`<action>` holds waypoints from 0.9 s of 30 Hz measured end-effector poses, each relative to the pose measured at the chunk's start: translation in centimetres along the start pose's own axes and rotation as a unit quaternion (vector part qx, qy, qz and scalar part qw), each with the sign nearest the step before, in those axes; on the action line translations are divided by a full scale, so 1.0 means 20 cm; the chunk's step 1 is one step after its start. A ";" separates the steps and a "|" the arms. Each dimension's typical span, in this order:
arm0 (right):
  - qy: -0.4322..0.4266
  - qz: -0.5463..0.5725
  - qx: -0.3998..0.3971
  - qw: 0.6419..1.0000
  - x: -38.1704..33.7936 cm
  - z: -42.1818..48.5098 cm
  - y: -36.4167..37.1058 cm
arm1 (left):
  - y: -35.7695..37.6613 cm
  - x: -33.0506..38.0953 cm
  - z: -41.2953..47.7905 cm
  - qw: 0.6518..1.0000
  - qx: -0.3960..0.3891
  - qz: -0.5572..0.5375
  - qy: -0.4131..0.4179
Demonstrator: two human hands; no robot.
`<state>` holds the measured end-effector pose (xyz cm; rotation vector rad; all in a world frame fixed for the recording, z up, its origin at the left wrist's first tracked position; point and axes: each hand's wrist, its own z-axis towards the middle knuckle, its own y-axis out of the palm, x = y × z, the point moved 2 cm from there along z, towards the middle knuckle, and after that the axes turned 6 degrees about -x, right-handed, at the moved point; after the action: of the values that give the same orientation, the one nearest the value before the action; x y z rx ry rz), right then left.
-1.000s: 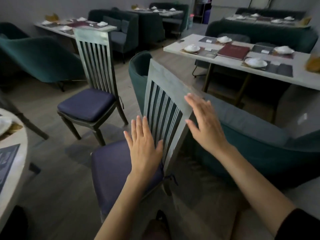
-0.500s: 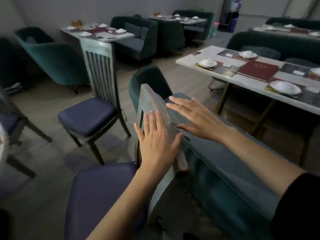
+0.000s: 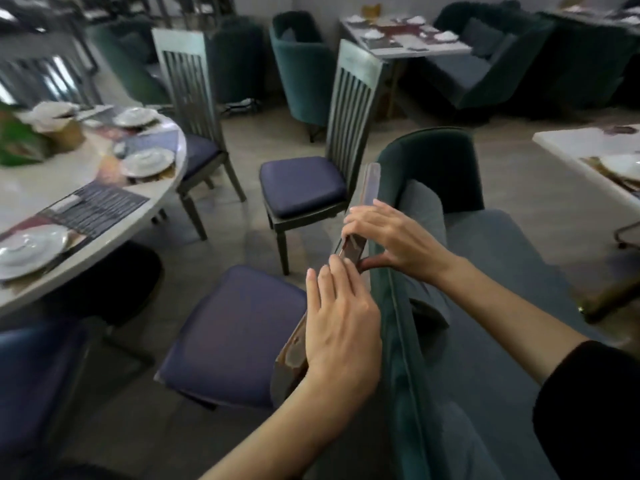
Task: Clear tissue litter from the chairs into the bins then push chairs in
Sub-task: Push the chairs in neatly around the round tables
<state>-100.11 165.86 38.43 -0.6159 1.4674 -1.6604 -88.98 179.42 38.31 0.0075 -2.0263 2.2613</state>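
Note:
A grey wooden chair with a purple seat [image 3: 235,330] stands right below me, its slatted back seen edge-on along the top rail [image 3: 369,188]. My left hand [image 3: 341,320] lies flat against the lower part of that rail, fingers together. My right hand [image 3: 391,237] is wrapped over the rail further up, thumb under it. A second grey chair [image 3: 304,185] stands pulled out in the aisle ahead, its seat bare. A third chair [image 3: 194,147] sits partly tucked at the round table. No tissue or bin shows.
The round white table [image 3: 86,188] with plates and dark placemats is to the left. A teal sofa back [image 3: 415,306] presses against the near chair on the right. Teal armchairs [image 3: 304,71] and set tables stand beyond; another white table [image 3: 585,147] is at the right edge.
My view has swung left, bringing the round table into sight. Both hands have gone from hovering by the chair back to resting on its top rail, the right hand now gripping it.

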 end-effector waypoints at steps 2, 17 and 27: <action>-0.026 -0.002 0.016 1.000 0.02 0.03 0.00 | -0.02 0.00 0.01 1.000 0.016 -0.017 -0.016; -0.066 0.036 0.116 0.990 -0.19 0.19 0.14 | -0.08 -0.37 -0.16 0.983 0.170 0.070 -0.002; -0.128 0.092 0.086 0.984 -0.75 0.43 0.33 | -0.16 -1.06 -0.54 0.977 0.194 0.063 0.060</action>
<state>-83.41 173.43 36.09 -0.5562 1.1470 -1.4855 -66.91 188.89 38.68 -0.2268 -1.5400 2.6268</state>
